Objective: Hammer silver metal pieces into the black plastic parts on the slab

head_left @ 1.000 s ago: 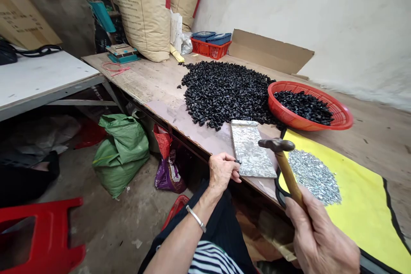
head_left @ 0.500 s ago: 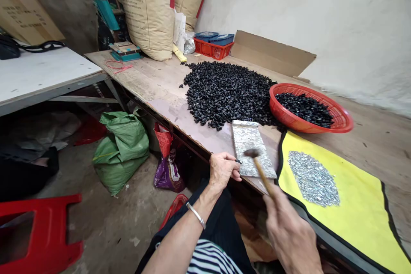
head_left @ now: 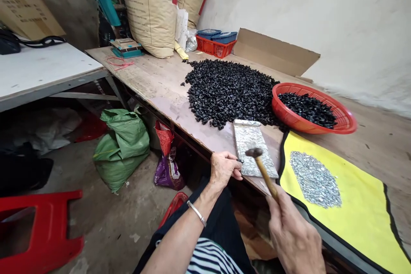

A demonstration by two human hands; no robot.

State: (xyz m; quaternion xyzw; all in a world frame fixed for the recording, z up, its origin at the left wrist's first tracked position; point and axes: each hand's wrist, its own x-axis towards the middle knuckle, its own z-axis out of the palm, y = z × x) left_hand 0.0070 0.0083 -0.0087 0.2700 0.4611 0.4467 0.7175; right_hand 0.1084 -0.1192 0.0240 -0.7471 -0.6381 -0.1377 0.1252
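My left hand [head_left: 224, 170] pinches a small black piece [head_left: 240, 161] at the near edge of a speckled metal plate [head_left: 247, 163]. My right hand [head_left: 293, 235] grips a small wooden-handled hammer [head_left: 265, 173], whose dark head is close over the plate. I cannot tell if the head touches the plate or the piece. Beyond the plate lies a large heap of black plastic pieces [head_left: 227, 94]. A red plastic basket [head_left: 290, 119] holds more of them. On a yellow mat [head_left: 356, 218] to the right is a pile of silvery bits [head_left: 314, 180].
The wooden bench [head_left: 138, 72] holds a red crate with blue boxes [head_left: 215, 43] and a cardboard sheet [head_left: 276, 51]. Tall paper sacks [head_left: 150, 13] stand behind. A white table [head_left: 41, 72] is on the left. Below are a green sack [head_left: 122, 150] and a red stool [head_left: 38, 231].
The hammer has come down from high near my view to just over the plate, and has stayed there for the last half second. My left hand has kept its place.
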